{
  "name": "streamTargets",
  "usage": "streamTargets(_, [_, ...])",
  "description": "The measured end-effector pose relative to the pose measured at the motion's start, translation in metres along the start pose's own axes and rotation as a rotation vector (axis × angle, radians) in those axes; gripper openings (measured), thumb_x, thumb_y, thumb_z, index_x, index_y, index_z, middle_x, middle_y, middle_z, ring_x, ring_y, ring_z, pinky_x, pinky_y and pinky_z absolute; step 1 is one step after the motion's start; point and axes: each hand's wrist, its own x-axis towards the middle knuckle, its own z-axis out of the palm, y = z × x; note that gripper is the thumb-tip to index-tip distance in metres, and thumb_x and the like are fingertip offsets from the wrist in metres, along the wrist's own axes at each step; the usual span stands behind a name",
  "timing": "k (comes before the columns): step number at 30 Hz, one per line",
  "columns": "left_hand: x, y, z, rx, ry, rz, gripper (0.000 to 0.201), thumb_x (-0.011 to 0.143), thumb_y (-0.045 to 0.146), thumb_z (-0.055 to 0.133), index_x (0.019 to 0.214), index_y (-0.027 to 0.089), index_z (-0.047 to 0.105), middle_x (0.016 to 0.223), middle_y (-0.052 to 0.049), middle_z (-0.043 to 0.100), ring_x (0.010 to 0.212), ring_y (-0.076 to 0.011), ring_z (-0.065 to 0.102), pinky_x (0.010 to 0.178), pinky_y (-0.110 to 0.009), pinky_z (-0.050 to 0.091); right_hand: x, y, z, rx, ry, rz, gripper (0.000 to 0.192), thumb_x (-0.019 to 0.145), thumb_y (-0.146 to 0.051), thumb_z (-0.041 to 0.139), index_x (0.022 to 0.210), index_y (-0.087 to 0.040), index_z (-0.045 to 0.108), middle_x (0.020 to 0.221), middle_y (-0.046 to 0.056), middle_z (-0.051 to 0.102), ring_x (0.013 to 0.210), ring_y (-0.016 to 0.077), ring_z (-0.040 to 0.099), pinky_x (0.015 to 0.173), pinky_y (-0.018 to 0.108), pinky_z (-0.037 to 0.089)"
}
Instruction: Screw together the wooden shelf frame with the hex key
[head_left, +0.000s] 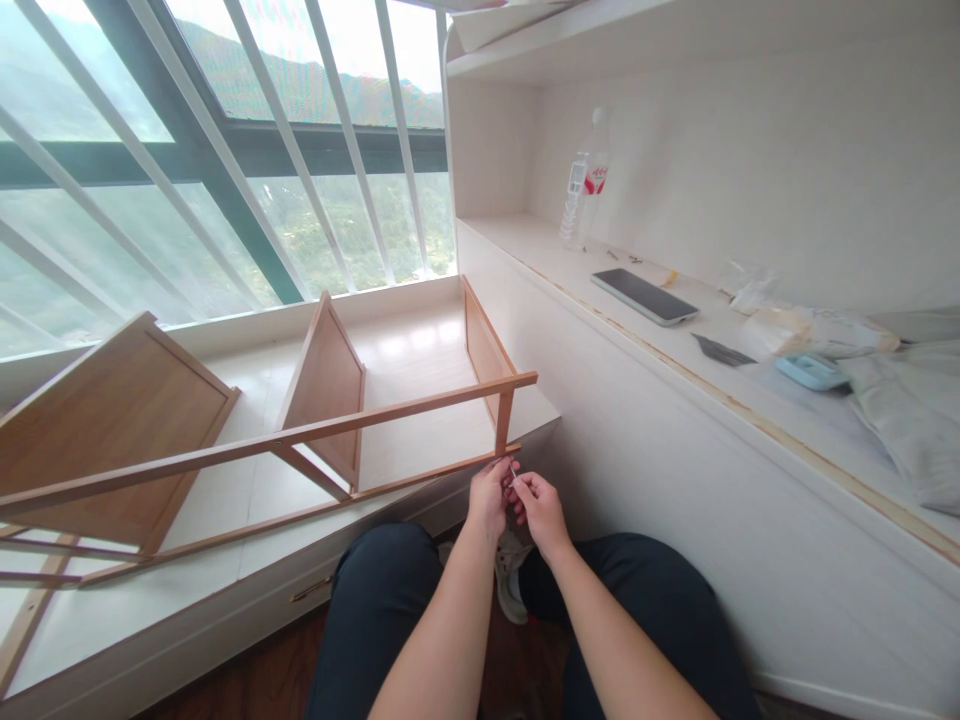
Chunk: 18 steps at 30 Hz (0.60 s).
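Left hand (489,495) and right hand (538,508) pinch a small pin (513,470) at the frame (420,478) corner.

Shelf and window beside the work

A clear water bottle (583,185) is stood at the back of the white shelf (540,245), with a dark phone (643,296) laid flat further along, then a pale blue case (812,371) and crumpled plastic bags (904,400). White bars (330,150) are set across the window.

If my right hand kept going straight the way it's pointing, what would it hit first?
Probably the left hand, which its fingers nearly touch. Just past that is the wooden frame end; depth there is hard to judge.
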Motion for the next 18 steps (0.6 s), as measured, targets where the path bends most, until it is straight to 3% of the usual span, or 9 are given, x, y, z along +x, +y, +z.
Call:
streamTargets(4, [0.002,0.001,0.001,-0.012,0.016,-0.006,0.018,0.098,0.029,0.068,0.106,0.013,0.067,0.096,-0.003,0.069,0.073,-0.013,0.064,0.062,-0.026,0.057,-0.007,-0.013,-0.004,-0.041,0.068,-0.104,0.027,0.094,-0.04,0.07,0.106,-0.017,0.067,0.091,0.002,0.071,0.078,0.0159,0.066,0.076,0.032,0.055])
streamTargets(7, [0.003,0.0,0.001,-0.015,0.023,-0.01,0.018,0.098,0.029,0.068,0.106,0.013,0.067,0.097,-0.004,0.069,0.074,-0.0135,0.065,0.063,-0.027,0.058,-0.009,-0.021,-0.007,-0.091,0.125,-0.133,0.027,0.087,-0.04,0.073,0.105,-0.02,0.069,0.083,0.002,0.071,0.07,0.0171,0.062,0.072,0.031,0.05])
streamTargets(13, [0.002,0.0,0.0,-0.016,0.018,-0.004,0.019,0.097,0.03,0.069,0.106,0.013,0.067,0.096,-0.003,0.068,0.071,-0.0124,0.063,0.06,-0.025,0.056,-0.007,-0.023,-0.009,-0.07,0.117,-0.108,0.029,0.095,-0.047,0.066,0.094,-0.019,0.071,0.093,0.005,0.073,0.083,0.0183,0.065,0.081,0.034,0.053])
streamTargets(18, [0.001,-0.002,-0.002,-0.028,-0.009,-0.018,0.021,0.099,0.033,0.067,0.106,0.013,0.067,0.092,-0.002,0.068,0.066,-0.011,0.061,0.056,-0.024,0.054,0.0,-0.008,-0.002,0.052,0.031,0.069,0.035,0.104,-0.048,0.058,0.1,-0.015,0.067,0.079,-0.001,0.065,0.061,0.0097,0.059,0.059,0.025,0.053])
